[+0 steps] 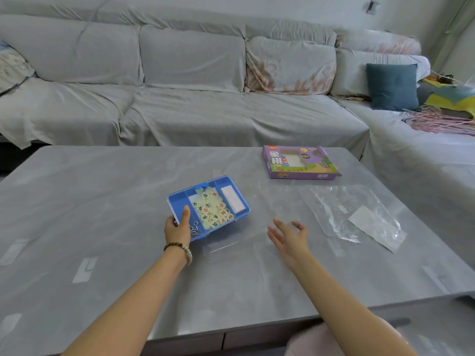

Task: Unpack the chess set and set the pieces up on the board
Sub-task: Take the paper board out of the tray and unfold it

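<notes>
A blue plastic tray (177, 199) with three compartments rests on the grey table (102, 201), tilted up at its near left corner. Its middle compartment holds several round cream chess pieces (213, 210) marked in red and green. A white folded sheet (232, 199) fills the right compartment, and metal hooks (194, 228) lie in the left one. My left hand (178, 226) grips the tray's near left corner, thumb on the rim. My right hand (289, 236) hovers open just right of the tray, over a clear lid (231, 249) lying flat on the table.
A purple chess-set box (300, 163) lies at the table's far right. A crumpled clear plastic bag (341, 214) with a white paper slip (370, 224) lies to the right of my right hand. A grey covered sofa (192, 98) runs behind the table.
</notes>
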Demonstrator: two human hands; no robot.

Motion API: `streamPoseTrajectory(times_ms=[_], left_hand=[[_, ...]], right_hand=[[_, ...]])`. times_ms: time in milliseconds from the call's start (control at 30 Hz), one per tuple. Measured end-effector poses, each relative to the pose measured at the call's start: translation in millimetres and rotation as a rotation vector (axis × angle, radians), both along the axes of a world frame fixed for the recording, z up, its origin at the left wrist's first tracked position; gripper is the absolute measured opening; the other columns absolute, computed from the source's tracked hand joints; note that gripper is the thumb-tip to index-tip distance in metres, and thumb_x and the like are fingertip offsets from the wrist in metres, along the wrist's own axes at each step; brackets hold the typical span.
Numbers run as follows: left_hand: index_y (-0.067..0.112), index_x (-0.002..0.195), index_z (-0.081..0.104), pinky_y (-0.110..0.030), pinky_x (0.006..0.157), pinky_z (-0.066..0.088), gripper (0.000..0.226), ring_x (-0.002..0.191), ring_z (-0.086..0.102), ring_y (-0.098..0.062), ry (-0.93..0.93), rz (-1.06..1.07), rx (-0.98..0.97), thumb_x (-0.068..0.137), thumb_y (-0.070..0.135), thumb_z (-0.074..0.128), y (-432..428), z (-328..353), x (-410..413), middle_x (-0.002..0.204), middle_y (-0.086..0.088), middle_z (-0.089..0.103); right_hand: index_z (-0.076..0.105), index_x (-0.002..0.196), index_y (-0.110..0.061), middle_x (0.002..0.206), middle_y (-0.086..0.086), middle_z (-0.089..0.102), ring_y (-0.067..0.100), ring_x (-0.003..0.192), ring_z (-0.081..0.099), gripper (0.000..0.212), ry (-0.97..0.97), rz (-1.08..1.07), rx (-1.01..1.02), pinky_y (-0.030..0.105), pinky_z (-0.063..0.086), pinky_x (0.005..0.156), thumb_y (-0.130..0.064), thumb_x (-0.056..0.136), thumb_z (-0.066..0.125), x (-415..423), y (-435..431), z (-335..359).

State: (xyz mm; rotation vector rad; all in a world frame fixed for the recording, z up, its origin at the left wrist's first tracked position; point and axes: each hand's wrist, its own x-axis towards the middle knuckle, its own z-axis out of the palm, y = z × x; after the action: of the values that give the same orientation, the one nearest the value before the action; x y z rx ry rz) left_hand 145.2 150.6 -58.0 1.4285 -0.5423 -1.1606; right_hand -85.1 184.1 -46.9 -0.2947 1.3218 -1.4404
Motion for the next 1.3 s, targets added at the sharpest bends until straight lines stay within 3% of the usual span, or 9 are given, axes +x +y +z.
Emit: streamPoseTrajectory(times_ms=[100, 233, 533, 767, 833, 1000, 1067, 1167, 1300], left_hand=[[0.019, 0.082, 0.051, -0.051, 0.084, 0.053, 0.027, 0.092, 0.066, -0.03, 0.026, -0.025, -0.001, 0.084, 0.044, 0.061, -16, 6, -13, 0.098, -0.011, 0.066], [0.018, 0.083, 0.053, -0.051, 0.085, 0.052, 0.027, 0.092, 0.066, -0.032, 0.095, -0.036, -0.019, 0.084, 0.044, 0.062, -49, 13, -34, 0.099, -0.012, 0.066], [0.017, 0.081, 0.053, -0.048, 0.086, 0.052, 0.025, 0.082, 0.066, -0.028, 0.145, -0.038, -0.045, 0.085, 0.04, 0.062, -133, 9, -83, 0.087, -0.007, 0.066], [0.016, 0.087, 0.057, -0.044, 0.083, 0.052, 0.021, 0.082, 0.065, -0.026, 0.211, -0.081, -0.06, 0.086, 0.036, 0.061, -179, -15, -121, 0.092, -0.009, 0.067], [0.015, 0.086, 0.057, -0.045, 0.084, 0.052, 0.023, 0.085, 0.066, -0.029, 0.193, -0.1, -0.068, 0.085, 0.037, 0.062, -186, -23, -129, 0.091, -0.009, 0.068], [0.013, 0.088, 0.058, -0.04, 0.076, 0.054, 0.022, 0.079, 0.066, -0.026, 0.202, -0.125, -0.069, 0.086, 0.035, 0.061, -191, -34, -143, 0.09, -0.009, 0.068], [0.013, 0.091, 0.058, -0.038, 0.072, 0.055, 0.022, 0.08, 0.066, -0.025, 0.201, -0.136, -0.08, 0.087, 0.035, 0.06, -192, -34, -143, 0.091, -0.009, 0.068], [0.012, 0.091, 0.058, -0.035, 0.067, 0.057, 0.022, 0.08, 0.066, -0.024, 0.19, -0.142, -0.083, 0.087, 0.035, 0.059, -190, -32, -143, 0.09, -0.008, 0.068], [0.012, 0.088, 0.057, -0.041, 0.077, 0.054, 0.022, 0.081, 0.066, -0.027, 0.184, -0.156, -0.062, 0.087, 0.033, 0.06, -180, -22, -143, 0.092, -0.011, 0.068]], right_hand=[[0.024, 0.131, -0.018, 0.097, 0.015, 0.058, 0.028, 0.091, 0.062, 0.07, -0.184, -0.104, -0.034, 0.039, 0.05, 0.092, 0.007, 0.081, 0.065, -1, -21, 8], [0.019, 0.139, -0.022, 0.1, 0.014, 0.057, 0.029, 0.105, 0.059, 0.077, -0.159, -0.065, -0.044, 0.04, 0.048, 0.095, 0.006, 0.083, 0.063, -20, -47, 17], [0.023, 0.124, -0.024, 0.099, 0.01, 0.054, 0.017, 0.078, 0.057, 0.06, 0.223, -0.249, -0.229, 0.022, 0.055, 0.061, 0.003, 0.086, 0.06, -144, -154, 55], [0.021, 0.116, -0.026, 0.116, 0.014, 0.048, 0.015, 0.068, 0.055, 0.053, 0.074, -0.411, -0.183, 0.029, 0.052, 0.079, -0.006, 0.088, 0.061, -197, -239, 35], [0.022, 0.12, -0.027, 0.112, 0.01, 0.051, 0.013, 0.066, 0.052, 0.048, 0.049, -0.365, -0.152, 0.024, 0.053, 0.071, -0.011, 0.091, 0.058, -201, -255, 18], [0.021, 0.137, -0.012, 0.087, 0.007, 0.056, 0.012, 0.057, 0.05, 0.075, 0.373, -0.283, -0.002, 0.015, 0.047, 0.042, -0.018, 0.082, 0.072, -210, -271, -18], [0.024, 0.14, -0.013, 0.096, 0.012, 0.057, 0.016, 0.058, 0.052, 0.086, 0.469, -0.246, 0.05, 0.023, 0.05, 0.052, -0.031, 0.075, 0.077, -214, -275, -22], [0.03, 0.14, -0.014, 0.128, 0.015, 0.049, 0.029, 0.093, 0.06, 0.1, 0.641, -0.219, 0.162, 0.04, 0.051, 0.089, -0.05, 0.062, 0.081, -215, -276, -21], [0.03, 0.14, -0.008, 0.138, 0.019, 0.029, 0.034, 0.112, 0.053, 0.1, 0.677, -0.201, 0.312, 0.043, 0.044, 0.098, -0.053, 0.065, 0.077, -212, -262, -14]])
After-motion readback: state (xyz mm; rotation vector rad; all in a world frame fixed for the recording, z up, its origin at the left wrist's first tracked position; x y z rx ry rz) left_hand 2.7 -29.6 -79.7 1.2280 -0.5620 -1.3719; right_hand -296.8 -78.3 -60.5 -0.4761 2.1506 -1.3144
